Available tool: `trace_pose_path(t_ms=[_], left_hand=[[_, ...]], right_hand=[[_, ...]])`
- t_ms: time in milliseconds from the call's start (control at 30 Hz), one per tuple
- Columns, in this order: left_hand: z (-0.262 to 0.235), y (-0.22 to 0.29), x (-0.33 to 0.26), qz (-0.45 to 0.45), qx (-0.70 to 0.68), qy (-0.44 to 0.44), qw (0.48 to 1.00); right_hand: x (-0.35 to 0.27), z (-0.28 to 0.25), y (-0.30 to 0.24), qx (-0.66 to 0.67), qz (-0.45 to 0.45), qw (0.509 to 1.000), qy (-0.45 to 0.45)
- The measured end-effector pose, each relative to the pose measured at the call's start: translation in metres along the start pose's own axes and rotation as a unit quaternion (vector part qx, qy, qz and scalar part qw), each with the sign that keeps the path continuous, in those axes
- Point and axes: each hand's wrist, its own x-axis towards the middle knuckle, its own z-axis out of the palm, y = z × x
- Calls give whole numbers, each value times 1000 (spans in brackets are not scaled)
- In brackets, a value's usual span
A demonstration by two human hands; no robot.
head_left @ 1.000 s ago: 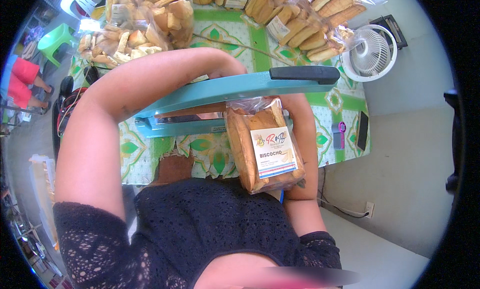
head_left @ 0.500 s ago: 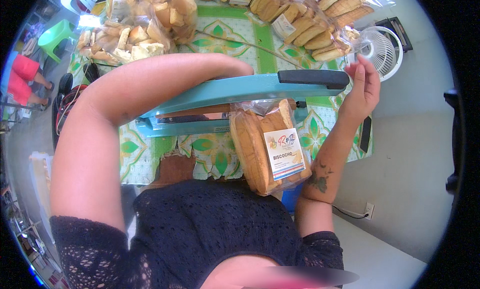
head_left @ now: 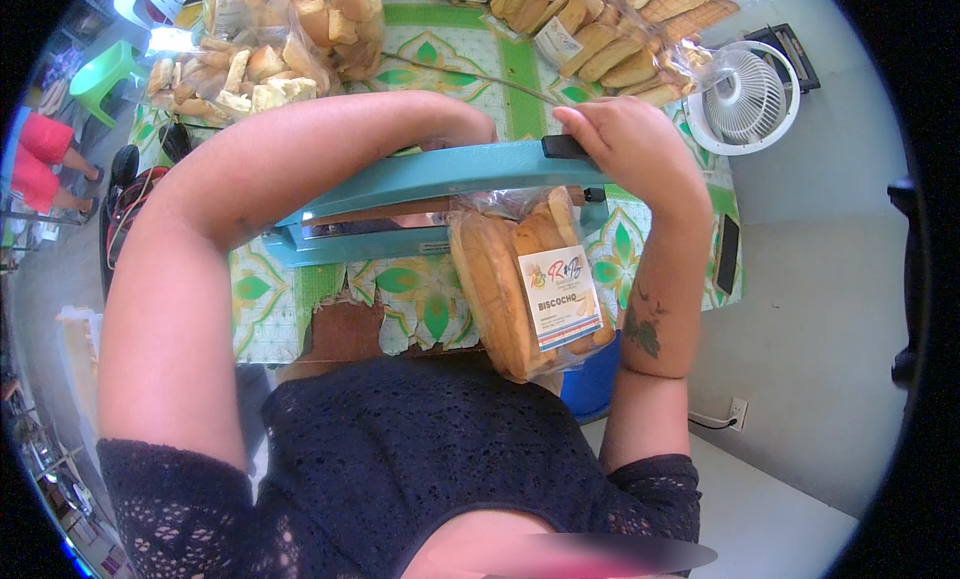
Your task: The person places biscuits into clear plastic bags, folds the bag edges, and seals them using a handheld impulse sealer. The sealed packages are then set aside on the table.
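A green patterned tablecloth [head_left: 420, 299] is covering the table, grey floor at three o'clock. The left hand [head_left: 470, 119] is lying hidden behind the teal sealer bar [head_left: 440, 174], grip unreadable. A glossy bag of toasted bread [head_left: 530, 279] is hanging beneath. The right hand [head_left: 625, 149] is pressing, fingers curled over the bar's black handle.

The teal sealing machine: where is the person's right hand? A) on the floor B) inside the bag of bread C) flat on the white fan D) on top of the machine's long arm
D: the right hand lies on the long arm of the teal sealing machine, near its black handle end, with the top of the bag of bread under that arm.
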Motion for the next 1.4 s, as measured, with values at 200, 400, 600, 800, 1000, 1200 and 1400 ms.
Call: trace_pose_path(t_ms=[200,400,600,800,1000,1200,1400], left_hand=[[1,0,-2,-5,4,-3,1000],[2,-2,0,7,-3,-23,1000],[5,-6,5,26,-26,-60,998],[7,-1,8,34,-34,-73,996],[9,2,6,21,-40,-55,997],[6,4,5,12,-13,-37,999],[6,4,1,4,6,-19,1000]], right_hand=[[-4,7,-5,-3,-41,981,188],[-61,35,-12,109,71,910,393],[-145,74,-34,665,340,663,53],[-164,81,-54,811,337,460,-128],[-165,86,-63,749,338,548,-154],[-125,57,-27,533,193,750,-340],[-86,55,-2,506,314,787,-161]])
